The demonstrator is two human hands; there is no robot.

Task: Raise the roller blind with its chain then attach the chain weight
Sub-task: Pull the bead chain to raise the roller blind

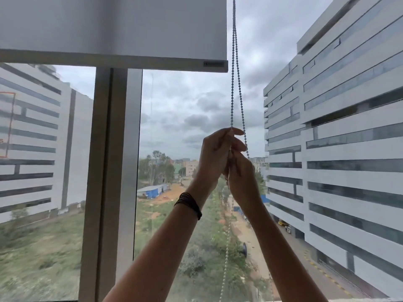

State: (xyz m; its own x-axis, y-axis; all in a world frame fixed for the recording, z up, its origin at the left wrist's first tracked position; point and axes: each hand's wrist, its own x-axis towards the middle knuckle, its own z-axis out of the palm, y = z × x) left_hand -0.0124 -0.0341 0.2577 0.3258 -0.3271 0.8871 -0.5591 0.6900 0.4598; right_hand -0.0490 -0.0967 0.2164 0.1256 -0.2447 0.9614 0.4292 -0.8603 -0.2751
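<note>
**Mia:** Which step is the person on?

**Tom:** I think it is the first one, pulling the blind up. The roller blind (113,27) hangs in the top left part of the window. Its bottom bar (113,59) is high up, so lots of glass shows under it.

**Mia:** Where is the chain?

**Tom:** The bead chain (236,83) hangs just past the right end of the bottom bar. Two lines of beads come down from the top edge and spread apart a little.

**Mia:** What are the hands doing?

**Tom:** Both are up, close together, touching each other. The left hand (216,155) is higher. Its fingers are curled and pressed together around the left line of beads. The right hand (241,177) is just under it, closed too. The right line of beads runs down to it, but I cannot tell if it pinches that line or the same one as the left hand.

**Mia:** Is the blind all the way up?

**Tom:** I cannot tell. The top of the window is hidden by the blind.

**Mia:** What comes next?

**Tom:** I guess one more pull down on the same line, hand under hand, keeping the beads straight. More chain (225,258) dangles below the arms.

**Mia:** And the weight?

**Tom:** I do not see it anywhere. It has to be found and clipped on low down.
</note>
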